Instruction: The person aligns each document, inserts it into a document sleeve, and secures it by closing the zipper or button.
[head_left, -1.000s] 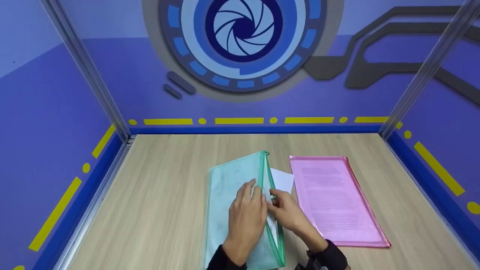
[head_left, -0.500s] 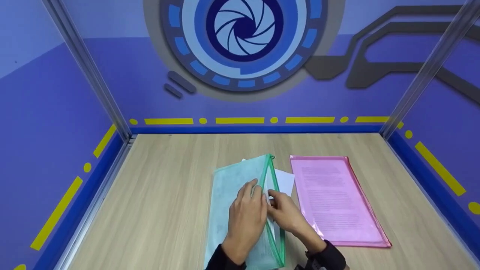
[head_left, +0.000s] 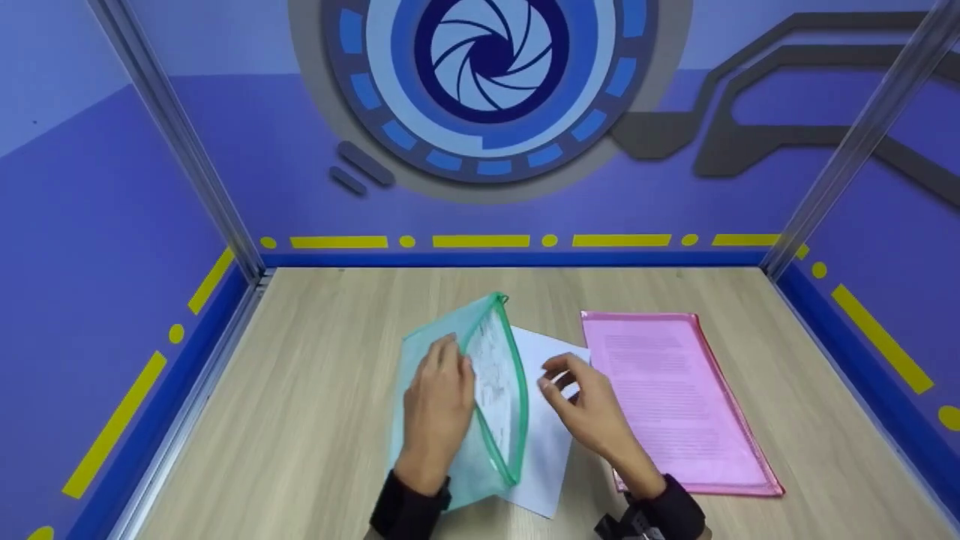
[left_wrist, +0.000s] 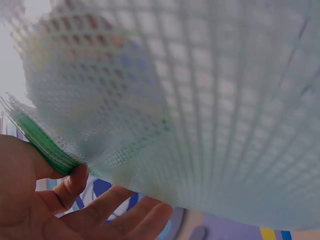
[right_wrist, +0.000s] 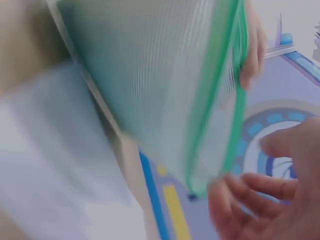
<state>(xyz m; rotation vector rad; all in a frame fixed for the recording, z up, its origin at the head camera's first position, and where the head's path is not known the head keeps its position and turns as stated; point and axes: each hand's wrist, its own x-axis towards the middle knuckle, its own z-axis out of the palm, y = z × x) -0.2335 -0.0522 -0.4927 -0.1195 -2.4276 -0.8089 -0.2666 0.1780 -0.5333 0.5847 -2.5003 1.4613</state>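
My left hand (head_left: 439, 409) holds a pale green mesh zip pouch (head_left: 469, 469) by its opening edge, lifted and tilted. In the left wrist view, thumb and finger pinch the green zipper edge (left_wrist: 45, 142), while the other fingers lie behind the mesh. The mouth gapes toward the right, showing printed paper (head_left: 495, 371) inside. Just right of it my right hand (head_left: 589, 405) hovers with bent fingers and nothing between them. A white sheet (head_left: 544, 465) lies on the table, partly under the pouch. In the right wrist view the fingertips are close to the pouch's corner (right_wrist: 200, 187).
A pink zip pouch (head_left: 660, 405) with a printed page inside lies flat on the right, beside the white sheet. The wooden table (head_left: 300, 420) is bounded by blue-purple panels (head_left: 480, 217) and metal corner posts (head_left: 199, 172).
My left hand has drawn the green pouch leftward, and its mouth has widened. My right hand has come away from the opening. More of the white sheet now shows.
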